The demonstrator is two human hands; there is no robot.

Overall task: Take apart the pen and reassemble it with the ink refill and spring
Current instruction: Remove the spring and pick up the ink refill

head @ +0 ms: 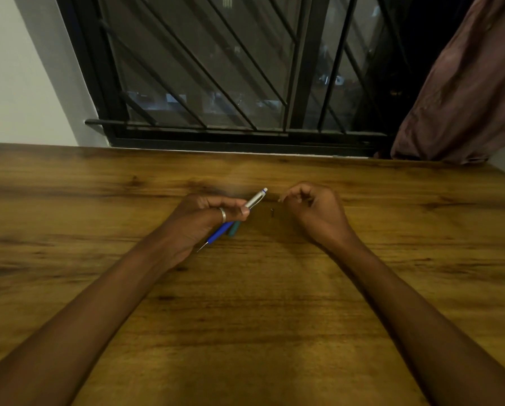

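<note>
My left hand [200,219], with a ring on one finger, grips a pen part at mid-table. The silver upper barrel [255,199] with a blue-and-white end points up and right from my fingers. A blue refill section [219,234] with a thin metal tip sticks out below my hand. A teal grip piece [233,229] lies on the wooden table [245,303] just under that hand. A tiny dark spring [272,212] rests on the table between my hands. My right hand [312,210] hovers to the right, fingers curled loosely, holding nothing that I can see.
The table's far edge meets a dark barred window [216,83]. A brownish curtain [465,92] hangs at the back right. A white wall is at the back left.
</note>
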